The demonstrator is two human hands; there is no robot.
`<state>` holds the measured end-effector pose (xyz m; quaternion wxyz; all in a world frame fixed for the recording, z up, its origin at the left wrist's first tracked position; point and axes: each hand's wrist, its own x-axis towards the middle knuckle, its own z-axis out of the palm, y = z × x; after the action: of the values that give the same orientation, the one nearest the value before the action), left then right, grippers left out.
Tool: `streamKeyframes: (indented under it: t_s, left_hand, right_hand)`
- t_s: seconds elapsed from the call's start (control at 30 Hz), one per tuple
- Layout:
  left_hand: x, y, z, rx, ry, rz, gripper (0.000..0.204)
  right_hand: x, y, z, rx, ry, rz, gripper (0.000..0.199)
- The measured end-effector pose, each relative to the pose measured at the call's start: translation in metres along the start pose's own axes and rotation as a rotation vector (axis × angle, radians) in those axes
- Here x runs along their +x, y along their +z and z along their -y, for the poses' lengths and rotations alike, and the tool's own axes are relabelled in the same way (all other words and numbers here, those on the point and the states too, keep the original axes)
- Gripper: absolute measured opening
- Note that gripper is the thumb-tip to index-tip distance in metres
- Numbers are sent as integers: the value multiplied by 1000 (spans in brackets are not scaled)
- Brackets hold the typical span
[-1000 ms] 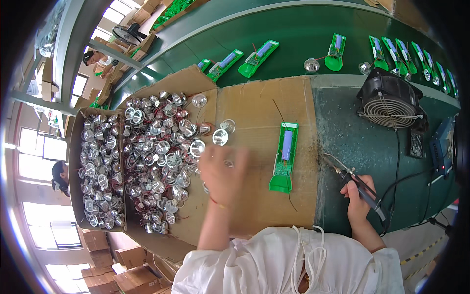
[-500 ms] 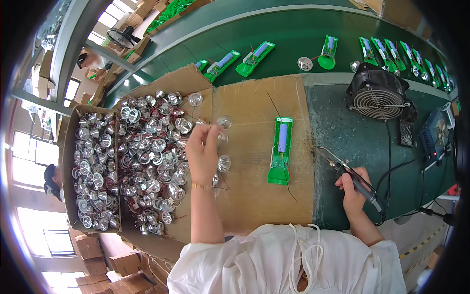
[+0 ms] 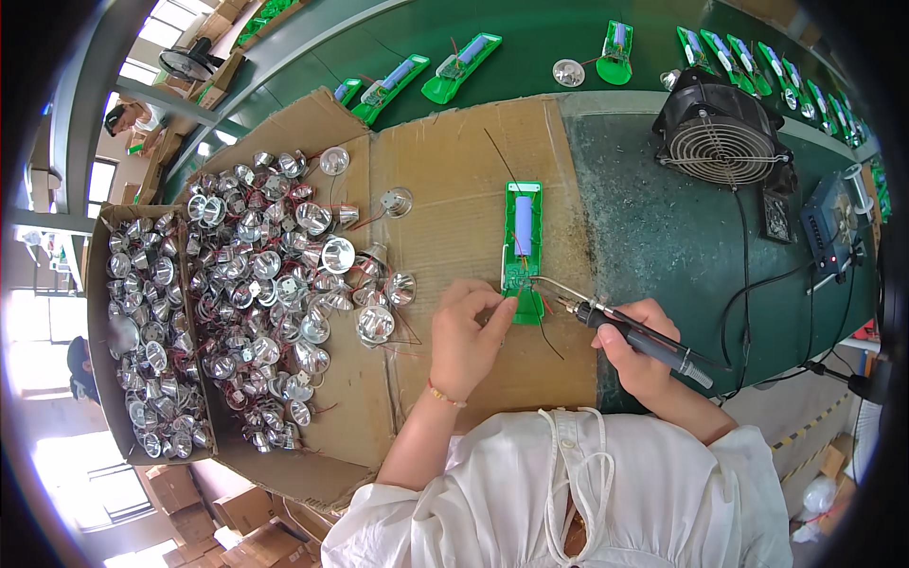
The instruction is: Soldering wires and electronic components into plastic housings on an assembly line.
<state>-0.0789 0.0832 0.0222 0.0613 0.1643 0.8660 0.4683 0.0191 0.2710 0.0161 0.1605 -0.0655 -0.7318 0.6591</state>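
My left hand [image 3: 467, 333], its grasp unclear, perhaps steadies the green casing [image 3: 526, 309] while right of it my right hand [image 3: 639, 364] grips the soldering iron [image 3: 655, 347].

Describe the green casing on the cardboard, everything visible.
The green casing looks plastic: a long shell, flared at its near end, holding a purple cylinder and a circuit board. It lies open side up on cardboard. The left hand is at its left edge; whether the soldering iron touches it is unclear.
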Motion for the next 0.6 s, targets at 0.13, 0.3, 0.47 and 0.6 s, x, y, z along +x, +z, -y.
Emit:
streamKeyframes:
  t_s: [0.13,0.3,0.47,0.6]
  left_hand:
    - [-1,-1,3,-4,-7,19,13]
    - [1,-2,-1,-37,-60,43,13]
    - [2,-3,4,-15,-30,32,14]
    - [2,-4,2,-25,-56,54,15]
  right_hand:
    - [-1,4,-1,-9,18,1,17]
    - [-2,3,-3,-25,-9,-13,13]
    - [-5,5,-4,50,34,-63,15]
    - [-6,-1,-2,95,32,-114,13]
